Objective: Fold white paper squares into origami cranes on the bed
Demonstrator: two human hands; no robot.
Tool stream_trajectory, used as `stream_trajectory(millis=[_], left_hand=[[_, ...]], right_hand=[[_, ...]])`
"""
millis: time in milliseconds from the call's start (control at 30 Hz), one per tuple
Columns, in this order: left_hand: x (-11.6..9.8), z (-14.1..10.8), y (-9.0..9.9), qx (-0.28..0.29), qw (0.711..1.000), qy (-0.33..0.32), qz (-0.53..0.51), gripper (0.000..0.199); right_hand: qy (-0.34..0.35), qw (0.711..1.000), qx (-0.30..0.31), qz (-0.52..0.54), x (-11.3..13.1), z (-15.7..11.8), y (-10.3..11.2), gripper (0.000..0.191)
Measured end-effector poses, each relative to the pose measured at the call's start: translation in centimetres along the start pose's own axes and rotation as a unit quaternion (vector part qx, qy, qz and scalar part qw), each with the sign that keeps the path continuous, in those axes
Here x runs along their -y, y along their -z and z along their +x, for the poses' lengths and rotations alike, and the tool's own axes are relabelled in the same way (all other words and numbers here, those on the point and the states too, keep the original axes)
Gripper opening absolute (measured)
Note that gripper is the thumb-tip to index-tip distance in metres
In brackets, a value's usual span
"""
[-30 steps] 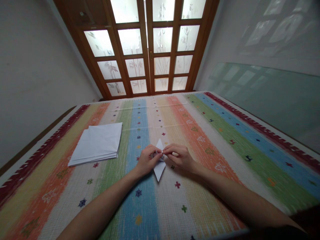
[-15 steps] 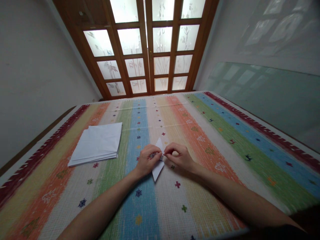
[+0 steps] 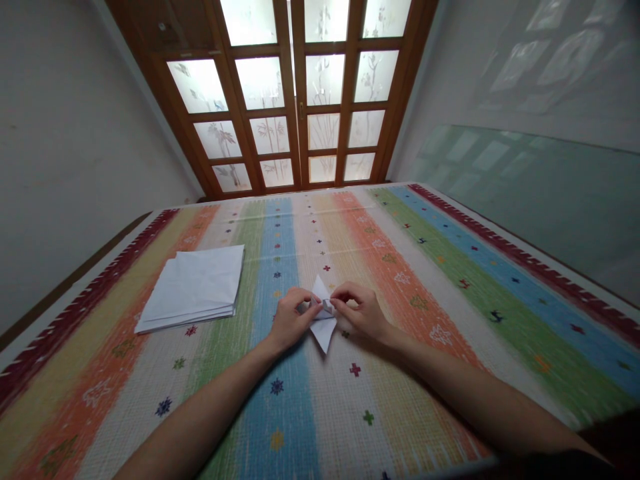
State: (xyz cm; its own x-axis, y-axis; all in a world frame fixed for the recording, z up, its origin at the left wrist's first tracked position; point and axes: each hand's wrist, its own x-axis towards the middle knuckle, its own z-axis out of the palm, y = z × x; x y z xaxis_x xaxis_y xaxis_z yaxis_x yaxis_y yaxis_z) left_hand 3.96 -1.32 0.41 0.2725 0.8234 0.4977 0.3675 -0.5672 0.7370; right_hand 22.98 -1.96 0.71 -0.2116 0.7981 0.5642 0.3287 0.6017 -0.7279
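Observation:
A small folded white paper [image 3: 324, 333] with pointed ends stands between my hands, just above or on the striped tablecloth [image 3: 295, 413]. Its middle is spread a little, showing a shaded inner fold. My left hand [image 3: 294, 317] pinches its left side between thumb and fingers. On the opposite side, my right hand [image 3: 361, 310] grips the right edge between thumb and forefinger. The fingertips cover parts of the paper's middle. One tip points away from me and the other toward me.
To the left lies a stack of white paper sheets [image 3: 195, 287], slightly fanned. Beyond the table's far edge is a wooden door [image 3: 295, 113] with frosted panes. A glass panel [image 3: 530, 200] leans along the right wall.
My hands have moved slightly apart, and the folded paper has widened at its middle. Its near tip has swung to the right. The paper stack has stayed in place.

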Motion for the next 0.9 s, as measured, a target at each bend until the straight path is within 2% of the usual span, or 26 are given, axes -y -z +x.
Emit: stream_trajectory(millis=[133,267,433,533,633,733,800,900], left_hand=[[-0.1,-0.1,-0.1,0.002,1.000,-0.030,0.009,0.022],[-0.1,-0.3,-0.1,-0.007,0.998,-0.060,0.018,0.018],[-0.3,-0.3,0.2,-0.057,0.990,-0.132,0.005,0.005],[-0.5,-0.3,0.3,-0.072,0.981,-0.180,0.008,0.007],[-0.5,-0.4,0.4,-0.068,0.980,-0.187,0.012,0.008],[-0.3,-0.5,0.5,-0.060,0.989,-0.138,0.008,0.012],[-0.1,-0.6,0.5,-0.052,0.993,-0.102,-0.001,0.016],[0.3,-0.6,0.4,-0.046,0.996,-0.077,-0.021,0.028]], right_hand=[[0.010,1.000,0.015,0.000,0.0,-0.1,-0.3,0.012],[0.040,0.998,0.028,-0.026,0.7,-0.1,-0.2,0.015],[0.141,0.988,0.029,-0.061,0.7,-0.4,0.2,0.016],[0.206,0.974,0.035,-0.085,0.1,-0.6,0.3,0.017],[0.226,0.969,0.029,-0.096,-0.1,-0.7,0.2,0.016],[0.180,0.980,0.020,-0.087,0.1,-0.6,0.1,0.014],[0.113,0.991,-0.004,-0.071,0.1,-0.3,0.1,0.014],[-0.005,0.996,-0.080,-0.050,-0.8,0.6,0.7,0.015]])
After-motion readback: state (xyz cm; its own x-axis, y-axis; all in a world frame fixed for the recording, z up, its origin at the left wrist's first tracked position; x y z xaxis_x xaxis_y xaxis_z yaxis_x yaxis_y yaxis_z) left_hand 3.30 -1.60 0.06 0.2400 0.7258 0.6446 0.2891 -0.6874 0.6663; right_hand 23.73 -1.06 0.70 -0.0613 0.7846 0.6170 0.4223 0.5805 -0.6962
